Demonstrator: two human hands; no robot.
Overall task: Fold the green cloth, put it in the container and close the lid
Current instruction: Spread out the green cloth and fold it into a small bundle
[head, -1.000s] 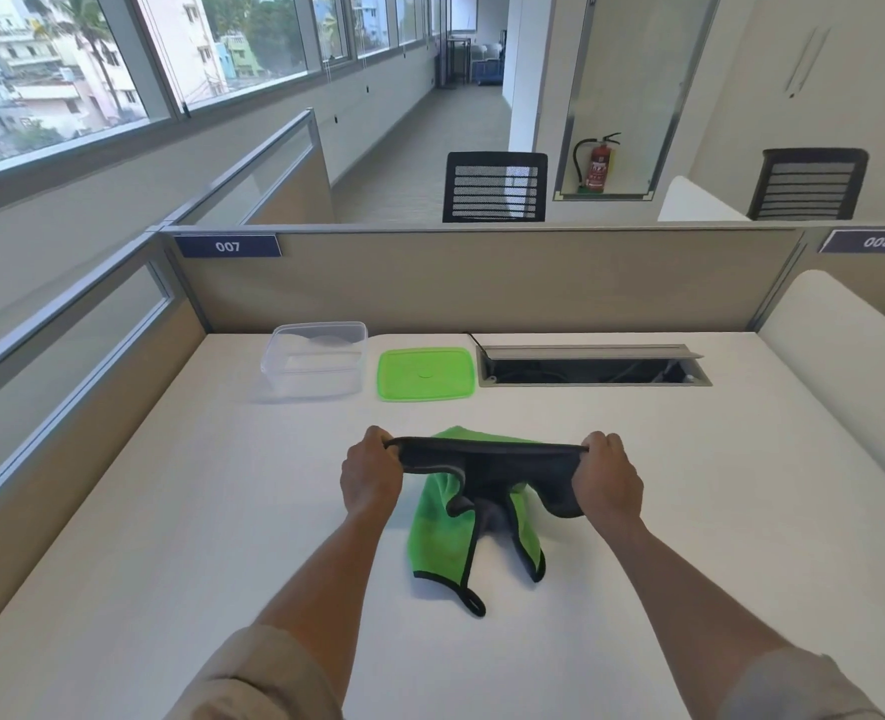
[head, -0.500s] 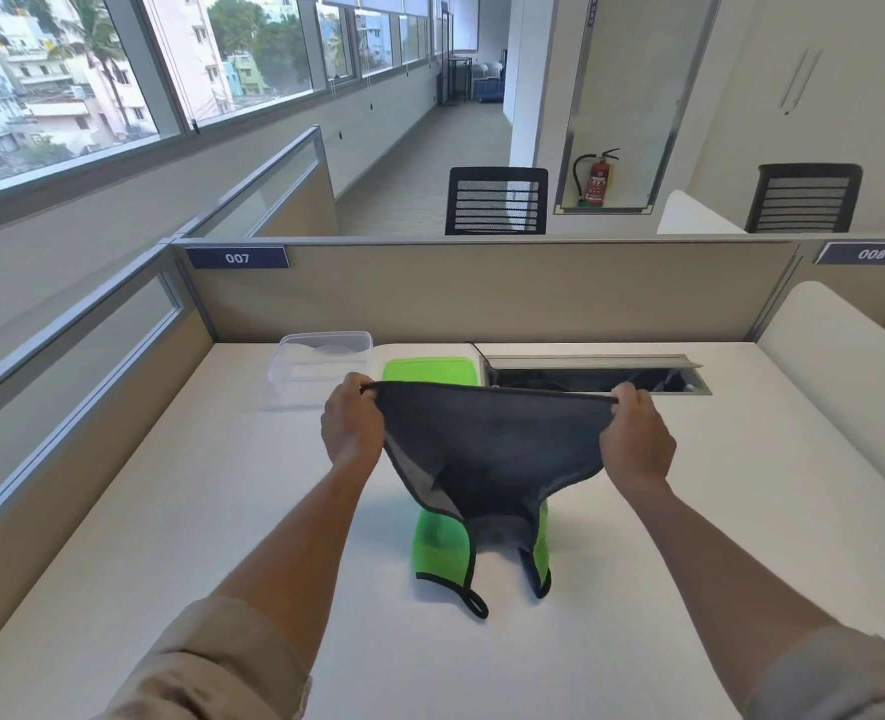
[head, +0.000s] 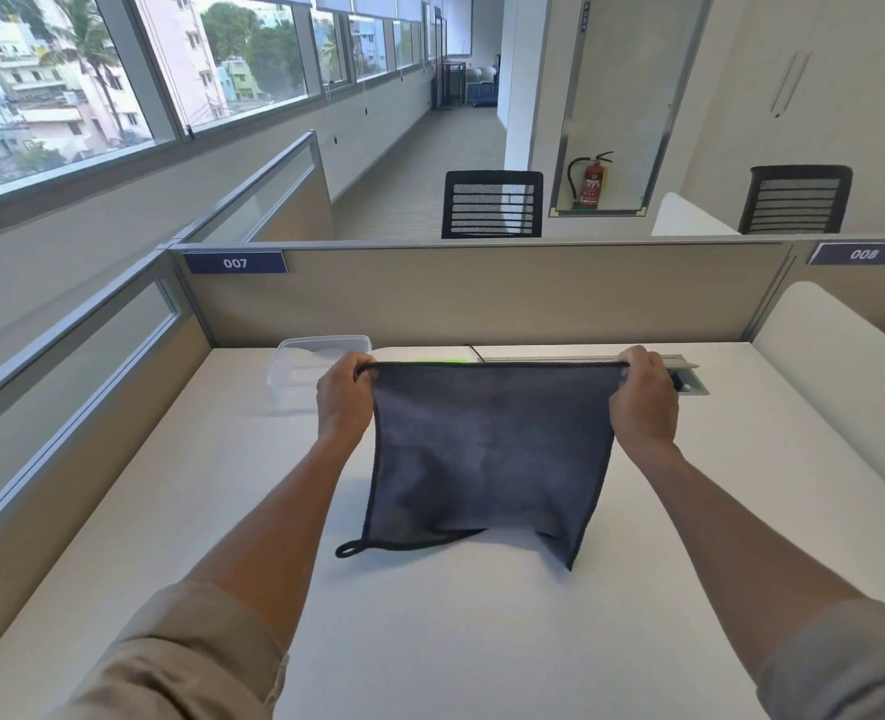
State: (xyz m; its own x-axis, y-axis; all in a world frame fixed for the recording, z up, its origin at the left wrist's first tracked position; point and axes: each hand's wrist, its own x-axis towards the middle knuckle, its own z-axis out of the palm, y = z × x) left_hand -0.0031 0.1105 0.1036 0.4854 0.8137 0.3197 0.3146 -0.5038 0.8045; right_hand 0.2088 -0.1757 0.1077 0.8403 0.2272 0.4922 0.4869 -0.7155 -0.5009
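A person holds the cloth (head: 487,454) up by its two top corners at the centre of the frame, its dark grey side facing the camera; the green side is turned away, showing only as a thin sliver under the bottom hem. The left hand (head: 344,402) pinches the upper left corner and the right hand (head: 643,397) the upper right, fingers closed tight on the fabric; the fingertips are hidden behind the top edge. The top edge runs taut and level from left to right, and the sheet hangs downward from it, nearly square, its lower edge touching the white surface (head: 180,511). A small hanging loop lies on the surface at the lower left corner. Behind the cloth, just above centre, the clear container (head: 300,363) stands open, its right side covered by the left hand. The green lid (head: 438,361) is almost wholly hidden, a narrow strip showing above the top edge. The cable tray (head: 687,376) at right is partly blocked by the right hand.
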